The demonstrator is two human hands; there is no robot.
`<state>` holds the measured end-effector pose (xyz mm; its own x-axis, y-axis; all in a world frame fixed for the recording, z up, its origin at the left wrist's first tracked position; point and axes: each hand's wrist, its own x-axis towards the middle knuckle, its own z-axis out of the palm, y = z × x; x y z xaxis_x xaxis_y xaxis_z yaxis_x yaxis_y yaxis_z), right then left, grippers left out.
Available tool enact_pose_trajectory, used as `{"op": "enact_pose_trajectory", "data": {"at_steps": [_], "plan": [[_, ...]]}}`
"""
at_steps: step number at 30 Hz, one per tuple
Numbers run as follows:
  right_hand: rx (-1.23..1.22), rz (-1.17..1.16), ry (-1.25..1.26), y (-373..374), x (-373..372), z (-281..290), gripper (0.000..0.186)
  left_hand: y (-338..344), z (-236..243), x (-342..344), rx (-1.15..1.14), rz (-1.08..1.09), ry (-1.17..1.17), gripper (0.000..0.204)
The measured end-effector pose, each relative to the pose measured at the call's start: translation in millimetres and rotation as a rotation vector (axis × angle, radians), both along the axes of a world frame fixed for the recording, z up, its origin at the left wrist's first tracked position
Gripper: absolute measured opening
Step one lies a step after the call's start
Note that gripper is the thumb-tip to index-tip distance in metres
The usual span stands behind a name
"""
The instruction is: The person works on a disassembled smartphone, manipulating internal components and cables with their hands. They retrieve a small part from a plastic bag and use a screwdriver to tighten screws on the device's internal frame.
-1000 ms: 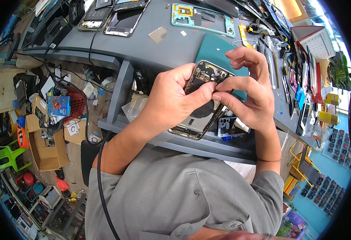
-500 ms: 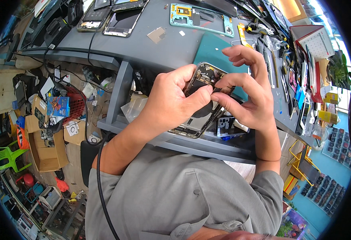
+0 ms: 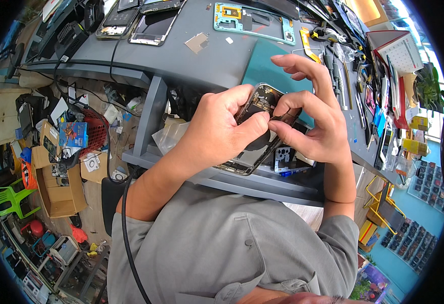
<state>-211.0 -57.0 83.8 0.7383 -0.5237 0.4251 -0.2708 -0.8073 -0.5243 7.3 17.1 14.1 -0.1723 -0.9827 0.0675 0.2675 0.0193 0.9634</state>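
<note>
An opened phone [image 3: 266, 96], its inner parts exposed, is held tilted over the front edge of the desk. My left hand [image 3: 219, 124] is closed on its left side, the thumb lying across the inside. Along the phone's right side is my right hand [image 3: 315, 119], thumb and index finger pinched together close to my left thumb tip. Whatever sits in that pinch is too small to make out. The other fingers of my right hand are raised and curved. Both hands cover much of the phone's middle.
Behind the phone a teal mat [image 3: 265, 66] lies on the grey desk [image 3: 196, 66]. Farther back are a light-blue phone frame [image 3: 221, 23] and a phone screen [image 3: 153, 30]. Tools crowd the right side. Below the phone, an open drawer [image 3: 237, 185] holds parts. A black cable [image 3: 125, 228] hangs left.
The phone has shifted slightly down and to the right, with my left hand along with it. My right hand's raised fingers have moved slightly left; its pinch stays beside the phone.
</note>
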Motion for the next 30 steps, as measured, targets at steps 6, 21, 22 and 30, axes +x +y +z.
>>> {"op": "enact_pose_trajectory", "data": {"at_steps": [6,21,22,30], "plan": [[0.028,0.020,-0.041,-1,0,-2,0.029,1,4,-2,-0.003,0.009,0.068,0.018],[0.126,0.102,-0.113,-11,-6,-9,0.029,0,2,8,0.040,-0.097,0.029,0.030],[0.141,0.106,-0.106,-12,-6,-8,0.029,0,3,7,0.047,-0.101,0.027,0.029],[0.210,0.134,-0.130,-16,-7,-14,0.031,0,2,2,0.077,-0.065,0.070,0.022]]}}
